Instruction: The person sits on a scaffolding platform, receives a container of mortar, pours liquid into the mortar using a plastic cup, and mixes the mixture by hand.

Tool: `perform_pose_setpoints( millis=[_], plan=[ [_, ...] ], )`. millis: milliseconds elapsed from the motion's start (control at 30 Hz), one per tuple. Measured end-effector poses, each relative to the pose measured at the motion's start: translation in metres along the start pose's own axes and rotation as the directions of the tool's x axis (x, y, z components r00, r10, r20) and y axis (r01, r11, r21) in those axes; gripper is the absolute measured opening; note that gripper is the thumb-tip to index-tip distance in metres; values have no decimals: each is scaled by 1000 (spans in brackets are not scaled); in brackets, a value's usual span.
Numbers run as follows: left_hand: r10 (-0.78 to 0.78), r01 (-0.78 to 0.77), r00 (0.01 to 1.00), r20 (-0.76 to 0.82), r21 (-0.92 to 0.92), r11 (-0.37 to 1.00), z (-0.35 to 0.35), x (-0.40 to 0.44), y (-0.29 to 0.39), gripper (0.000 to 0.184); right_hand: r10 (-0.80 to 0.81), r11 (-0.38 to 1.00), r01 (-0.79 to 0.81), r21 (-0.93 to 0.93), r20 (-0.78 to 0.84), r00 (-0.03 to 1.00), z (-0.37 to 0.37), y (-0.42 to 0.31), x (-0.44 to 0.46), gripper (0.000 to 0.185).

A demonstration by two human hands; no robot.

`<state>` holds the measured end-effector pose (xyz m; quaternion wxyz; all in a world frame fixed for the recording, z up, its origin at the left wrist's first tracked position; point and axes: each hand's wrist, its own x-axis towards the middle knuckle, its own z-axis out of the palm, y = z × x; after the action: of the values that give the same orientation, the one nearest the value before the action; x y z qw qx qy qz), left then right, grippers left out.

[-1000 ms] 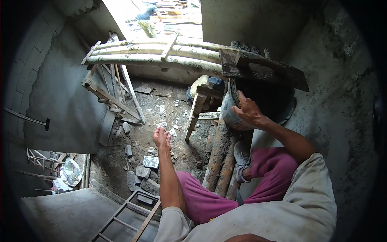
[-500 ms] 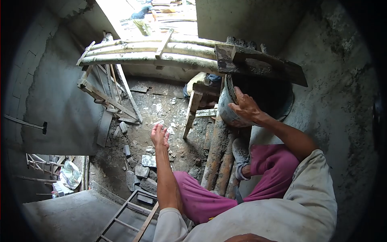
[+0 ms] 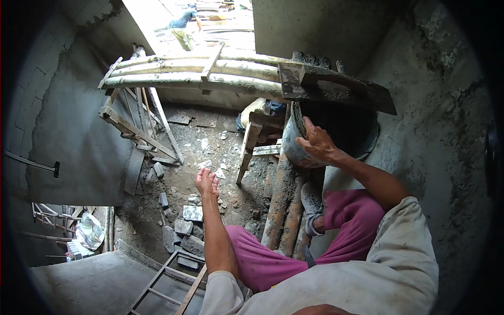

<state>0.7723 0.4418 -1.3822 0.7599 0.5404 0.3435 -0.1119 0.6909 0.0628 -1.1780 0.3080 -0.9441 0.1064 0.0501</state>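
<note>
My right hand is at the near-left rim of a mortar-stained bucket, gripping its edge, with the index finger stretched along it. The inside of the bucket is dark, so I cannot make out its contents. Across its far side lies a dirty wooden board with a raised wooden block on it. My left hand hangs in the air above the rubble floor, palm turned up and fingers loosely bent apart. Nothing shows in it.
Bamboo poles span a wooden trestle ahead. More poles run beneath me. Broken blocks litter the floor below, near a ladder. One person bends outside; another is partly hidden below the scaffold.
The view has shifted slightly. Both hands keep nearly the same pose, the right one still at the bucket rim. The person outside has moved a little.
</note>
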Motion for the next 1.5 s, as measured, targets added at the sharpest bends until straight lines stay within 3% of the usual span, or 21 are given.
perform_pose_setpoints(
  millis=[567,1100,1300,1433,1500],
  plan=[
    [-15,15,1000,-1,-2,1000,-9,5,-2,38,-14,1000,13,-9,-38,999,6,6,1,62],
    [0,-1,1000,-27,-21,1000,-6,-3,4,30,-9,999,10,30,-30,1000,4,2,1,58],
    [-18,18,1000,13,32,999,-3,11,-5,41,-4,1000,4,25,-30,1000,3,2,4,53],
    [35,-33,992,125,-20,999,18,-2,6,43,-45,999,46,26,-44,998,8,7,4,53],
    [9,-17,993,119,65,998,19,-8,-2,43,-11,1000,11,17,-26,1000,8,10,1,53]
  ],
)
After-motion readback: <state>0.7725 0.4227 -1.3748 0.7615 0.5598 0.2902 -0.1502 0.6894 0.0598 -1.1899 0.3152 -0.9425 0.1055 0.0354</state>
